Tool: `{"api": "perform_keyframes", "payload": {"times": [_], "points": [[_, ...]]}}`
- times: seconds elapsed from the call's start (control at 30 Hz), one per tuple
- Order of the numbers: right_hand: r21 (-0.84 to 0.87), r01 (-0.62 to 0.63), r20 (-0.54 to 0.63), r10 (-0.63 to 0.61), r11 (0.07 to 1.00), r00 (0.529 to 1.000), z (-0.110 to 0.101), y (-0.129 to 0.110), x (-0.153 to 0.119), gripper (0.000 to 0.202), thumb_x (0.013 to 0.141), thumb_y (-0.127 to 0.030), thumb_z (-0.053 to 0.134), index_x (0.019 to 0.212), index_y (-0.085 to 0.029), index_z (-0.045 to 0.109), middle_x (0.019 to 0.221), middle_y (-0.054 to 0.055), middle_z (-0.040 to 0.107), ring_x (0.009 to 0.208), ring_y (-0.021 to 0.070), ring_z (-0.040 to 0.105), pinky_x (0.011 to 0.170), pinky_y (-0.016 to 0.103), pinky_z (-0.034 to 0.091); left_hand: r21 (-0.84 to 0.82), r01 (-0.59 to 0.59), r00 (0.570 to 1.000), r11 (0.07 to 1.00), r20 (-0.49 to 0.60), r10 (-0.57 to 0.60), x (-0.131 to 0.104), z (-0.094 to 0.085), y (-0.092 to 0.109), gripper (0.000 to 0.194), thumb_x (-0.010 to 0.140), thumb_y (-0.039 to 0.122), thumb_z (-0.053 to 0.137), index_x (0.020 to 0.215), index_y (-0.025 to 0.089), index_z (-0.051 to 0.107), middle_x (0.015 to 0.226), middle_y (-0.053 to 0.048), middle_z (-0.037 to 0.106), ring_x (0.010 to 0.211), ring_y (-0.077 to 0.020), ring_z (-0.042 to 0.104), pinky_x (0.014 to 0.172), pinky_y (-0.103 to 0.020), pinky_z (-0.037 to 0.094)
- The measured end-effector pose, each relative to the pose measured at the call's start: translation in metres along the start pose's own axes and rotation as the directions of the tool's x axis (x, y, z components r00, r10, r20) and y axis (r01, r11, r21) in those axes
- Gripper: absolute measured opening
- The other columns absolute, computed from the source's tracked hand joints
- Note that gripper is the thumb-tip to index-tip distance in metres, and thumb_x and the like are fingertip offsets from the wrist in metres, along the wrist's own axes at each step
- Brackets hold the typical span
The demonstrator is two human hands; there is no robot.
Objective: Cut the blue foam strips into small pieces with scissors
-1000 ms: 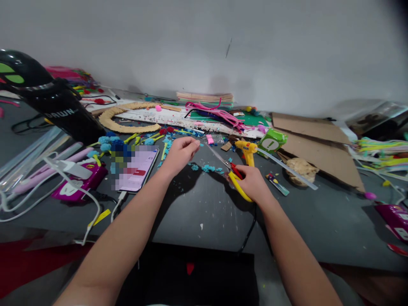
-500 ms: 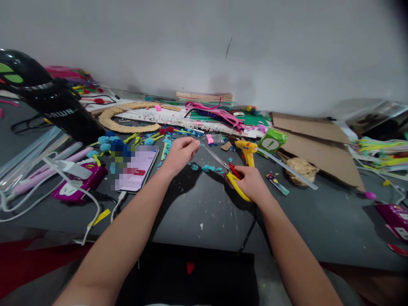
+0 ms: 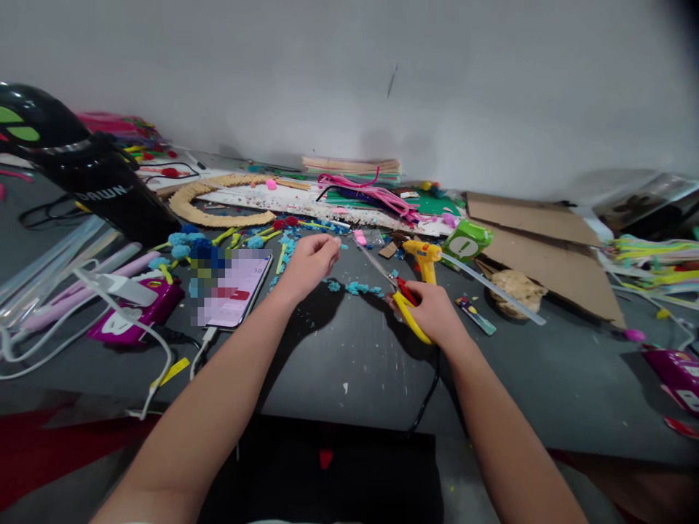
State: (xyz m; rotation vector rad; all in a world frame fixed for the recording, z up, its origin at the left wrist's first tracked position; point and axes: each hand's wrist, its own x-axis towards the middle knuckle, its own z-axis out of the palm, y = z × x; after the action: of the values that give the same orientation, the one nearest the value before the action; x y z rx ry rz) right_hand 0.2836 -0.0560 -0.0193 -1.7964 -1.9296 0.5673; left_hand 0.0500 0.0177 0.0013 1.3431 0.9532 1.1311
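Seeing at far left a tall black bottle (image 3: pixel 123 196) reading "DAWN", then a glossy purple block (image 3: pixel 156 307) bearing unclear white lettering, half covered by a white plug (image 3: pixel 129 290). Finding next a pale-screened phone (image 3: pixel 244 292) showing "50", partly pixelated. Pinching left hand's (image 3: pixel 311 266) fingertips together, not telling whether on anything. Noting sky-blue fluffy scraps (image 3: pixel 357 289) on the grey desk (image 3: pixel 328 371) between the hands. Clamping right hand (image 3: pixel 429 313) round red-and-yellow-handled metal scissors (image 3: pixel 405 312), pointing blades leftward, well apart from left. Noticing a yellow plastic glue gun (image 3: pixel 421 252) crowding close behind, then a green packet (image 3: pixel 468 240) displaying a white exclamation mark, brown cardboard sheets (image 3: pixel 562 269) beyond.
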Motion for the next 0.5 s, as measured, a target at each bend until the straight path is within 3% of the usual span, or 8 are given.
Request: {"api": "perform_keyframes", "payload": {"times": [0.3, 0.5], "points": [[0.004, 0.011, 0.026, -0.011, 1.0, 1.0, 0.0, -0.002, -0.0005, 0.031, 0.074, -0.042, 0.063, 0.06, -0.02, 0.045, 0.054, -0.004, 0.043, 0.055, 0.0117, 0.038, 0.05, 0.025, 0.024, -0.059, 0.022, 1.0, 0.998, 0.0, -0.022, 0.0004, 0.0, -0.0023, 0.037, 0.087, 0.031, 0.056, 0.056, 0.018, 0.04, 0.05, 0.006, 0.034, 0.039, -0.0046, 0.029, 0.04, -0.022, 0.018], [-0.022, 0.007, 0.016, -0.007, 1.0, 1.0, -0.0011, -0.0024, -0.001, 0.028, 0.074, -0.042, 0.062, 0.062, -0.02, 0.05, 0.056, -0.003, 0.045, 0.056, 0.0125, 0.04, 0.052, 0.026, 0.025, -0.083, 0.05, 0.999, 0.995, -0.007, -0.05, 0.0012, 0.0004, -0.0042, 0.038, 0.087, 0.031, 0.054, 0.056, 0.019, 0.036, 0.049, 0.006, 0.032, 0.038, -0.0041, 0.027, 0.04, -0.022, 0.017]]}}
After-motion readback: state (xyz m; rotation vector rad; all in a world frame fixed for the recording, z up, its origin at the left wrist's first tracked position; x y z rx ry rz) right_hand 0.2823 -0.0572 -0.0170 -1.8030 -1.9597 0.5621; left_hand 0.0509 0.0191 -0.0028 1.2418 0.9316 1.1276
